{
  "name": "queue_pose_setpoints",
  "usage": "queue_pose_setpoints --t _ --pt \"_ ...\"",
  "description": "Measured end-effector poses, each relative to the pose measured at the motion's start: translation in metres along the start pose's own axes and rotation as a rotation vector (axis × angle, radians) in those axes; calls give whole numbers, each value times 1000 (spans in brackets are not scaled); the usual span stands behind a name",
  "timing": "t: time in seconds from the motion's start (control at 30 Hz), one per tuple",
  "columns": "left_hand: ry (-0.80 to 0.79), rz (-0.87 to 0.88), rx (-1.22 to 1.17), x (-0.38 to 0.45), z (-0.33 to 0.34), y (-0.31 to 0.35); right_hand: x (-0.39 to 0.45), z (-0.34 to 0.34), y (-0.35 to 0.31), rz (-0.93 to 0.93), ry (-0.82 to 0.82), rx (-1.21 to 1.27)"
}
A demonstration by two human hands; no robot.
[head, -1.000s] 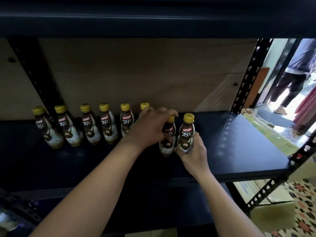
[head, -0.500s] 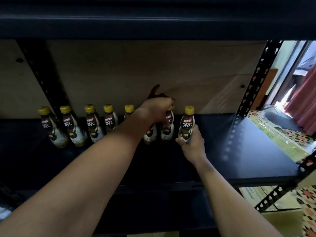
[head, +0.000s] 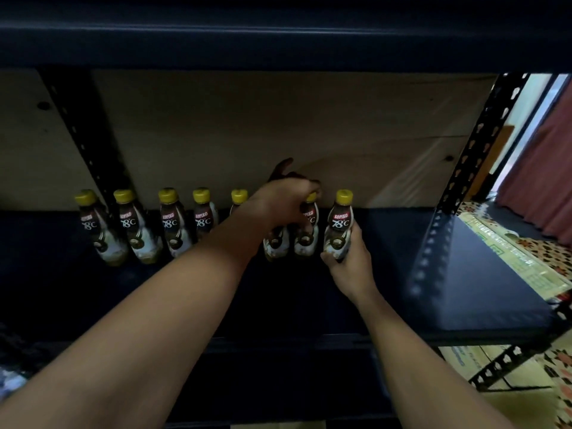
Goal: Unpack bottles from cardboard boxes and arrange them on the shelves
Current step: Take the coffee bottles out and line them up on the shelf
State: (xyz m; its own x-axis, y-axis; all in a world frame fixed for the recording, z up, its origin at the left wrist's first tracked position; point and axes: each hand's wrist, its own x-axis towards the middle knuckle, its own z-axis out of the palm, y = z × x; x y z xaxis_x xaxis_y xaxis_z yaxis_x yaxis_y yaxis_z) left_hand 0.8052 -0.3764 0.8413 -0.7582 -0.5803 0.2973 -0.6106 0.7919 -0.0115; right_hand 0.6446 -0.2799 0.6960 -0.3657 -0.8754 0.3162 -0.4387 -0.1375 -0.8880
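Two bare forearms, no sleeves in view, left hand (head: 284, 201) and right hand (head: 351, 261) without gloves, rings or watch

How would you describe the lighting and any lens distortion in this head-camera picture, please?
Head view: the shelf bay is dim, its near edge almost black; daylight enters from the right, putting a sheen on the shelf; the left hand casts a dark shadow on the back board; wide-angle bending leans the leftmost bottle and the upright.

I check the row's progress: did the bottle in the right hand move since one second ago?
Yes. The bottle in the right hand went back toward the wooden back panel, into line with the row.
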Motion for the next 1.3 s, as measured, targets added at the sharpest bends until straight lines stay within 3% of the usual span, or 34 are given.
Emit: queue_pose_setpoints --t 0.73,1.3 --pt "-59 -57 -151 -2 0 3 1 2 -2 -53 -10 -12" --pt "-67 -69 -118 -6 -2 5 0 1 -3 -47 -3 -34"
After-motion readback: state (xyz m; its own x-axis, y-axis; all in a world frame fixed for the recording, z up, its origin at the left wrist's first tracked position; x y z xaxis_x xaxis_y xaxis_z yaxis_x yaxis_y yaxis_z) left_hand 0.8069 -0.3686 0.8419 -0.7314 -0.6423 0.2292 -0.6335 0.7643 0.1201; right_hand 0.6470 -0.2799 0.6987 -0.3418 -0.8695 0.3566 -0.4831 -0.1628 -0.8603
